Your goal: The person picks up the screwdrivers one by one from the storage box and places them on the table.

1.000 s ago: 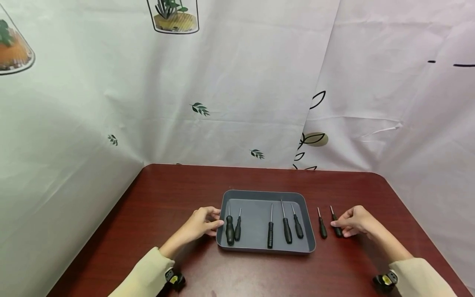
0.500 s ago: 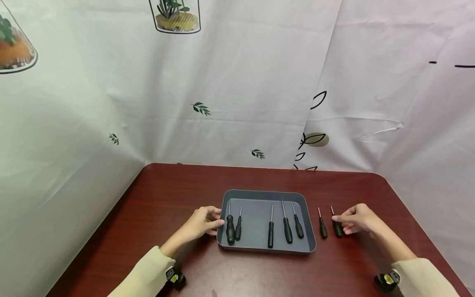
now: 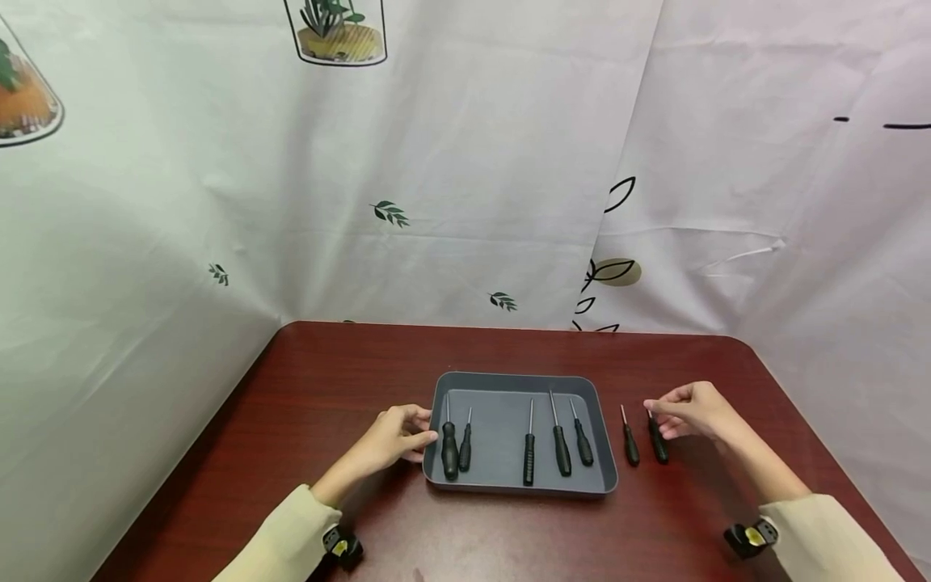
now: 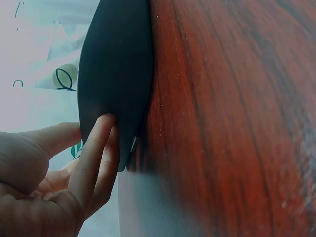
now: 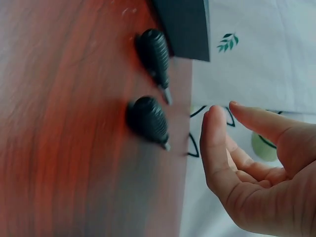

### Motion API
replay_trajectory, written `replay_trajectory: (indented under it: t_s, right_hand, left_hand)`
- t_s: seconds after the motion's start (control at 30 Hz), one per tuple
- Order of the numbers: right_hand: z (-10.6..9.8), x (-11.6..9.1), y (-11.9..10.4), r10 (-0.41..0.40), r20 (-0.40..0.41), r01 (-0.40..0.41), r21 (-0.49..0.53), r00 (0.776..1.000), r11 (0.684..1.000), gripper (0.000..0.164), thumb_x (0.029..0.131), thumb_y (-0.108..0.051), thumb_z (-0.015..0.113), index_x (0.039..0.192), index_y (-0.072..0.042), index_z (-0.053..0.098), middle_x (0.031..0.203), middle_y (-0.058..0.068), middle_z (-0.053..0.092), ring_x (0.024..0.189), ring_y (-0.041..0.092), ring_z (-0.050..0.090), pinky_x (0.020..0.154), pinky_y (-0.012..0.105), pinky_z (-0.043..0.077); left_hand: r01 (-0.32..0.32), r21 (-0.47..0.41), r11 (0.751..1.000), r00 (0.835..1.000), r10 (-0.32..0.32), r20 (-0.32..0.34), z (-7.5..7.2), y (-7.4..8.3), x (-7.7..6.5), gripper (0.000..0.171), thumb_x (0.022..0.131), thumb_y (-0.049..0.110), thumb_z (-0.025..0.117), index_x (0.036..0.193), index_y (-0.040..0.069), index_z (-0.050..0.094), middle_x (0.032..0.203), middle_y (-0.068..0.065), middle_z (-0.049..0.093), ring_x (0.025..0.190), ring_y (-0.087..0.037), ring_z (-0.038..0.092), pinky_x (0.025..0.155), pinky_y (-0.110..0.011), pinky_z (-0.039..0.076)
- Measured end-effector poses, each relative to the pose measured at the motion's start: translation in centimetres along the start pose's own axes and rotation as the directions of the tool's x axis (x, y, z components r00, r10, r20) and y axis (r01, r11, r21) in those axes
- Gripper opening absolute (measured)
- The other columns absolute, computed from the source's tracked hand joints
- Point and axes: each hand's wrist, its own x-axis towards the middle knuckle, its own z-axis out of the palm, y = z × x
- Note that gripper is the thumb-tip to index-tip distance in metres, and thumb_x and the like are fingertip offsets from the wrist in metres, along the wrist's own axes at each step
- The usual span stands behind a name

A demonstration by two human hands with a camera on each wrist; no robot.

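A grey rectangular tray (image 3: 496,436) holds several black-handled screwdrivers, two on its left side and the others from the middle to the right. My left hand (image 3: 400,432) grips the tray's left wall; in the left wrist view its thumb reaches over the rim while the fingers (image 4: 94,153) press the outer side. Right of the tray, two short screwdrivers (image 3: 629,444) (image 3: 658,442) lie side by side on the table, shafts pointing away. Just above the outer one hovers my right hand (image 3: 694,411), thumb and forefinger apart with nothing between them in the right wrist view.
The dark red wooden table (image 3: 378,364) extends around the tray on every side. White patterned cloth (image 3: 451,162) hangs behind the table and along both sides. A small black device (image 3: 342,546) is strapped at the left wrist, another (image 3: 751,537) at the right.
My right hand has let go of the outer screwdriver's handle and moved up and away from it, toward the far side. The left hand and tray have stayed in place.
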Motion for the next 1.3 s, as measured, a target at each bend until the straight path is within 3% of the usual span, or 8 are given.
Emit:
replay_trajectory:
  t_s: [0.53,0.9,1.3]
  right_hand:
    - [2.9,0.4,-3.4,-0.082,0.073,0.074,0.110,0.994,0.991,0.036,0.094,-0.009,0.070,0.107,0.023,0.060,0.080,0.016,0.070,0.067,0.021,0.070,0.069,0.043,0.064]
    - [4.5,0.6,-4.5,-0.095,0.132,0.072,0.170,0.987,0.983,0.035,0.094,-0.007,0.069,0.110,0.023,0.059,0.085,0.020,0.070,0.069,0.022,0.071,0.072,0.045,0.063]
    - [6.8,1.4,-6.0,-0.104,0.185,0.068,0.189,0.977,0.980,0.034,0.094,-0.007,0.069,0.109,0.022,0.059,0.078,0.018,0.068,0.068,0.024,0.072,0.073,0.046,0.063]
  left_hand:
    - [-0.001,-0.013,1.000,1.000,0.001,0.001,0.0,-0.1,-0.2,0.043,0.093,0.000,0.069,0.126,-0.021,0.052,0.099,-0.018,0.064,0.083,-0.031,0.070,0.062,-0.036,0.064]
    - [0.001,-0.011,1.000,1.000,-0.001,0.003,0.1,-0.1,-0.1,0.043,0.093,0.000,0.069,0.126,-0.021,0.052,0.098,-0.017,0.064,0.084,-0.030,0.070,0.062,-0.035,0.064]
    - [-0.008,-0.008,1.000,1.000,0.008,-0.004,0.1,0.0,0.1,0.042,0.093,0.000,0.069,0.126,-0.021,0.052,0.099,-0.018,0.064,0.086,-0.032,0.070,0.062,-0.035,0.064]
